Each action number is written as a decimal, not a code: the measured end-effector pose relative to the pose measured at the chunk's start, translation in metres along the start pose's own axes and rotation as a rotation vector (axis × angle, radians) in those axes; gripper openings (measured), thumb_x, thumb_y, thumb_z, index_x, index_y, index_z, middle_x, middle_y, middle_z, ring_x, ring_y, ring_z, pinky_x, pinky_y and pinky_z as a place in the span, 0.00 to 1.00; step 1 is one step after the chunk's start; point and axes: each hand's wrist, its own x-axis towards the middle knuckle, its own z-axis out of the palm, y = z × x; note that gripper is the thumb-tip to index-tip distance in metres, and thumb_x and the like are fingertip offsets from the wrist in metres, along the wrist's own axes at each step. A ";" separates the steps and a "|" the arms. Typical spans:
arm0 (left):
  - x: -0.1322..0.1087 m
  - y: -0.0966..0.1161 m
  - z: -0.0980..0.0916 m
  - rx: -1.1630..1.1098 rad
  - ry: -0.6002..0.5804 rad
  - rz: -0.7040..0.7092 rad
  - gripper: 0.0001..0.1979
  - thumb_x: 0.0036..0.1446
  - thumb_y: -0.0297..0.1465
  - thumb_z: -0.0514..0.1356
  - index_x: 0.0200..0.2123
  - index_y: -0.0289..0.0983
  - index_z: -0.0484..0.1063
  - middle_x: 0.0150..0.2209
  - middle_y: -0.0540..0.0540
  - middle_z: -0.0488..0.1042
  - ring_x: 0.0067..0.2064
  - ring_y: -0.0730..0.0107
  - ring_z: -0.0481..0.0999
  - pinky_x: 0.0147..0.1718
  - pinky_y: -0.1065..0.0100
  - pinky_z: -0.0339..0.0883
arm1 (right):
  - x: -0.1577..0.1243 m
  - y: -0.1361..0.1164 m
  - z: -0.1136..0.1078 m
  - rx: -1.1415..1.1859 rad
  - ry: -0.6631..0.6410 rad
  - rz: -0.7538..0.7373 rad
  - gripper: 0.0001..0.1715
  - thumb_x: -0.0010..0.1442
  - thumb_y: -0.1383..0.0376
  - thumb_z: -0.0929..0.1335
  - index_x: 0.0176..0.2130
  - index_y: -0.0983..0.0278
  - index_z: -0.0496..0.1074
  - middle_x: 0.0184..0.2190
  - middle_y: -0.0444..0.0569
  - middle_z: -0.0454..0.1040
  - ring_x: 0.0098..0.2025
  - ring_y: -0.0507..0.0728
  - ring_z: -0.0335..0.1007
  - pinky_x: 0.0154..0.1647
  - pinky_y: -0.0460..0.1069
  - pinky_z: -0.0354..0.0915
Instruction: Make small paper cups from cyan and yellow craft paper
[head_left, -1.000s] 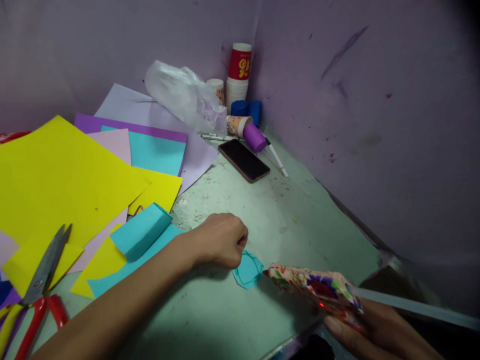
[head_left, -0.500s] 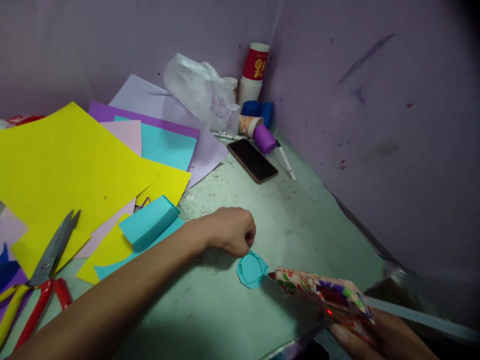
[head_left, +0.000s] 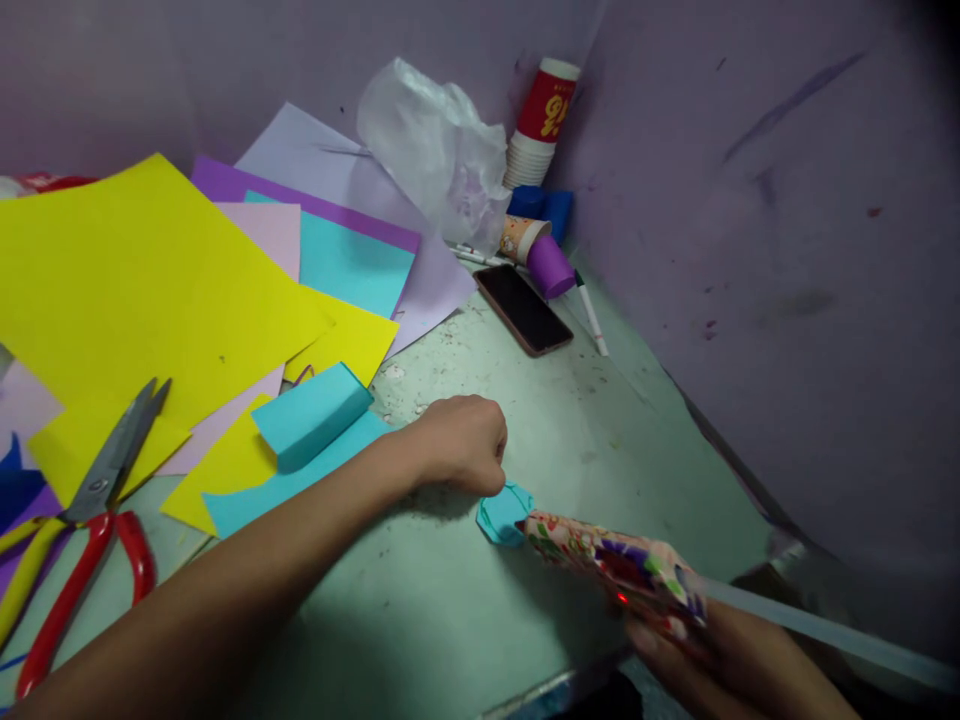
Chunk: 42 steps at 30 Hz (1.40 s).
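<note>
My left hand point(head_left: 459, 443) rests on the pale green table point(head_left: 480, 610), fingers curled in a pinch on the edge of a small turquoise paper cutout point(head_left: 501, 516). My right hand point(head_left: 724, 655), at the lower right, grips a floral-patterned glue gun point(head_left: 611, 570) with a clear glue stick point(head_left: 817, 630) out of its back. The gun's nozzle touches the cutout's right side.
Yellow, turquoise, lilac and purple paper sheets point(head_left: 150, 290) cover the left. Red-handled scissors point(head_left: 90, 520) lie at the lower left. A phone point(head_left: 523, 309), a pen point(head_left: 591, 315), a plastic bag point(head_left: 435, 160), stacked paper cups point(head_left: 541, 125) and a tipped cup point(head_left: 534, 250) sit in the corner by lilac walls.
The view has swung right and down. The glue gun's nozzle has moved left onto the turquoise cutout, which my left hand keeps pinned.
</note>
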 end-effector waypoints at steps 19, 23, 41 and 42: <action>0.000 -0.013 0.005 -0.186 0.054 0.133 0.12 0.35 0.29 0.62 0.29 0.35 0.75 0.29 0.39 0.76 0.34 0.53 0.75 0.32 0.59 0.69 | 0.022 -0.052 0.001 -0.157 -0.095 0.114 0.26 0.62 0.55 0.63 0.57 0.62 0.68 0.53 0.54 0.72 0.54 0.64 0.70 0.52 0.53 0.68; 0.000 -0.015 0.005 -0.208 0.041 0.141 0.15 0.38 0.31 0.63 0.34 0.36 0.75 0.32 0.38 0.77 0.39 0.54 0.75 0.38 0.59 0.69 | 0.024 -0.056 0.003 -0.188 -0.122 0.102 0.26 0.63 0.56 0.63 0.58 0.61 0.66 0.54 0.53 0.72 0.54 0.63 0.69 0.52 0.53 0.68; 0.001 -0.017 0.004 -0.239 0.050 0.169 0.15 0.34 0.26 0.59 0.31 0.34 0.76 0.30 0.39 0.77 0.31 0.57 0.75 0.30 0.60 0.68 | 0.021 -0.052 0.011 -0.346 -0.051 0.058 0.22 0.60 0.53 0.62 0.42 0.64 0.76 0.38 0.55 0.80 0.35 0.62 0.79 0.36 0.50 0.75; 0.001 -0.017 0.004 -0.240 0.049 0.170 0.15 0.34 0.26 0.59 0.31 0.34 0.76 0.30 0.39 0.77 0.31 0.57 0.75 0.30 0.60 0.68 | 0.022 -0.053 0.012 -0.360 -0.042 0.047 0.23 0.60 0.53 0.62 0.41 0.65 0.76 0.38 0.55 0.80 0.36 0.62 0.79 0.37 0.50 0.75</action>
